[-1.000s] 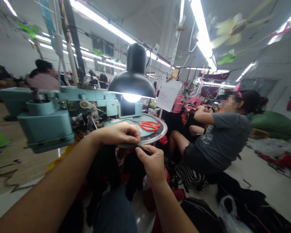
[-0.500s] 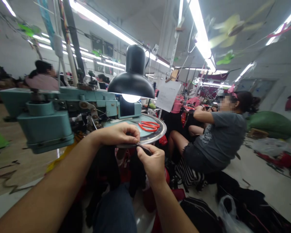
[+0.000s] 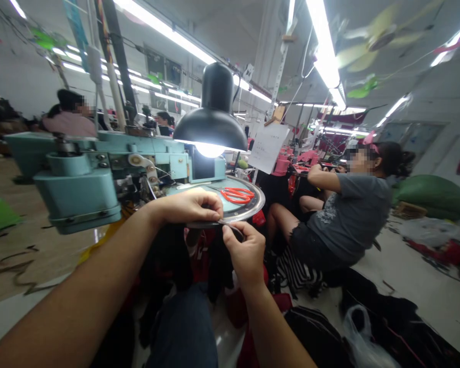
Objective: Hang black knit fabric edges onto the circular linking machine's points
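My left hand (image 3: 187, 208) curls over the near rim of a round metal dial (image 3: 249, 204) on a pale blue knitwear linking machine (image 3: 80, 176). My right hand (image 3: 245, 255) pinches a thin strip of dark knit fabric (image 3: 230, 227) just below the rim, close to my left fingertips. The left fingers press on that same dark edge. Orange-red scissors (image 3: 236, 195) lie on the dial's teal top, beyond my hands. More black fabric (image 3: 176, 260) hangs below the dial, and the fine stitching area is hidden by my fingers.
A black lamp (image 3: 210, 110) shines low over the dial, with a paper sheet (image 3: 268, 148) hanging to its right. A seated co-worker in a grey T-shirt (image 3: 348, 217) is at the right. Dark cloth and a plastic bag (image 3: 362, 337) lie on the floor at lower right.
My right hand has moved slightly up and right, closer to the dial rim and my left fingertips. The view has tilted slightly.
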A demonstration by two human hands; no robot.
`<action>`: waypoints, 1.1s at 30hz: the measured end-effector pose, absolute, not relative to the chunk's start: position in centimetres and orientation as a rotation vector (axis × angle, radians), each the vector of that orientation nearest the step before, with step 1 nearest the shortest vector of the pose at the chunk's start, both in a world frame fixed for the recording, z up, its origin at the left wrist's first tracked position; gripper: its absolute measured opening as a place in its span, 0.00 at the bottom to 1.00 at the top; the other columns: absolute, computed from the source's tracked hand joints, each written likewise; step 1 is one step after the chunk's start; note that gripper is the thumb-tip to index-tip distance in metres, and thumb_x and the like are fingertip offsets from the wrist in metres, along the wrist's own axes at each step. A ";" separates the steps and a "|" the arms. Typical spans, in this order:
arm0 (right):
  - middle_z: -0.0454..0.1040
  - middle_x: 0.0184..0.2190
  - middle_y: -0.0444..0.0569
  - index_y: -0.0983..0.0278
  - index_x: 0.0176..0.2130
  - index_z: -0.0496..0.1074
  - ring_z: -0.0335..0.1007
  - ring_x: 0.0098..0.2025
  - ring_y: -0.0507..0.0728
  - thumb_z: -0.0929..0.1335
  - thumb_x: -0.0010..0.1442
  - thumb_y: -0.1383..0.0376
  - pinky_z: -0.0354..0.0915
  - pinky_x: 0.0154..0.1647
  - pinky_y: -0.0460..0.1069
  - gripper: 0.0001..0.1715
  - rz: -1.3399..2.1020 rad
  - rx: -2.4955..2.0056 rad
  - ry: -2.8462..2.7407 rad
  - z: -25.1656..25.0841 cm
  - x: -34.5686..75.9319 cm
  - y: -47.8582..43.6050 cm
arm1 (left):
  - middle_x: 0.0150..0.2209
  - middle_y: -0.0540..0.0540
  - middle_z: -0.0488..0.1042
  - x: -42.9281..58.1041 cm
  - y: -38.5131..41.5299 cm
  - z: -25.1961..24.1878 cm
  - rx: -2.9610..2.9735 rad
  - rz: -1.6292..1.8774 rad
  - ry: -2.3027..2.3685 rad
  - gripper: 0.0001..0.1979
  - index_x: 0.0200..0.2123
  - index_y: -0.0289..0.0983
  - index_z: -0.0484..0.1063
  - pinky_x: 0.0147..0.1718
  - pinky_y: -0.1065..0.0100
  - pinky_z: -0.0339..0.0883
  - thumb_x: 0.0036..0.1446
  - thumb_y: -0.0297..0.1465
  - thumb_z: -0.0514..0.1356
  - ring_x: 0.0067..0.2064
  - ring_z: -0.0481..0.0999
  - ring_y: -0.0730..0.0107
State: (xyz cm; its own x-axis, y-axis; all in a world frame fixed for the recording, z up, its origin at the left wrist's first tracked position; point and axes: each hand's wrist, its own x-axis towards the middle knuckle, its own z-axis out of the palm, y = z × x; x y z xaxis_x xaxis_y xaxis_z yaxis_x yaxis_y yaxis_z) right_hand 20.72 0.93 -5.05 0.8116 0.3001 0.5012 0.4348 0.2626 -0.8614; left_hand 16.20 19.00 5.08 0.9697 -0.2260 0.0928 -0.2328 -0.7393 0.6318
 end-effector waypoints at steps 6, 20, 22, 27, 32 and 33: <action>0.71 0.21 0.42 0.66 0.28 0.77 0.63 0.24 0.51 0.72 0.54 0.61 0.62 0.26 0.46 0.10 -0.140 -1.387 -0.657 -5.3 21.5 0.3 | 0.33 0.47 0.73 16.2 18.9 5.2 2.466 0.050 -0.328 0.17 0.32 0.33 0.76 0.39 0.71 0.65 0.59 0.43 0.61 0.37 0.71 0.67; 0.79 0.28 0.48 0.64 0.31 0.79 0.73 0.32 0.57 0.70 0.54 0.62 0.69 0.36 0.50 0.09 -0.286 -1.651 -0.702 -5.9 25.0 -3.5 | 0.35 0.47 0.74 16.3 19.2 4.8 2.495 0.073 -0.248 0.15 0.33 0.34 0.76 0.40 0.71 0.66 0.56 0.42 0.62 0.38 0.72 0.66; 0.78 0.27 0.48 0.64 0.29 0.80 0.73 0.31 0.58 0.71 0.51 0.62 0.69 0.33 0.51 0.08 -0.157 -1.747 -0.691 -6.4 26.9 -6.1 | 0.35 0.48 0.74 16.5 19.2 4.7 2.516 0.082 -0.217 0.12 0.32 0.35 0.75 0.39 0.71 0.66 0.55 0.39 0.61 0.38 0.72 0.67; 0.76 0.25 0.46 0.65 0.32 0.79 0.71 0.27 0.55 0.75 0.51 0.55 0.67 0.28 0.49 0.15 0.127 -1.556 -0.762 -6.3 28.4 -8.7 | 0.34 0.49 0.74 16.9 19.0 4.9 2.556 0.010 -0.195 0.06 0.31 0.37 0.73 0.39 0.72 0.66 0.51 0.33 0.61 0.38 0.72 0.67; 0.82 0.32 0.49 0.62 0.32 0.82 0.76 0.37 0.59 0.68 0.57 0.62 0.70 0.42 0.52 0.12 -0.126 -1.531 -1.000 -4.2 27.8 -6.1 | 0.33 0.49 0.71 16.7 19.2 5.3 2.478 -0.073 -0.248 0.13 0.33 0.35 0.73 0.36 0.73 0.64 0.55 0.40 0.62 0.36 0.69 0.69; 0.82 0.33 0.49 0.62 0.33 0.82 0.77 0.37 0.59 0.66 0.57 0.63 0.70 0.43 0.52 0.14 -0.097 -1.499 -1.025 -4.0 27.7 -5.5 | 0.33 0.49 0.71 16.6 19.3 5.3 2.457 -0.074 -0.246 0.14 0.33 0.34 0.73 0.35 0.73 0.64 0.56 0.41 0.62 0.35 0.69 0.70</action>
State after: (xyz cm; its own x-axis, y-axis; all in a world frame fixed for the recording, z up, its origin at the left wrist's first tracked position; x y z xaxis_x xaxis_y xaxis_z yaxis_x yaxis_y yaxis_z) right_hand 27.66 -5.46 -3.96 0.6012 0.5270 0.6007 0.6300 0.1499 -0.7620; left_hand 16.64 19.26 5.26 0.9807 -0.1951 0.0089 -0.1579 -0.7651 0.6242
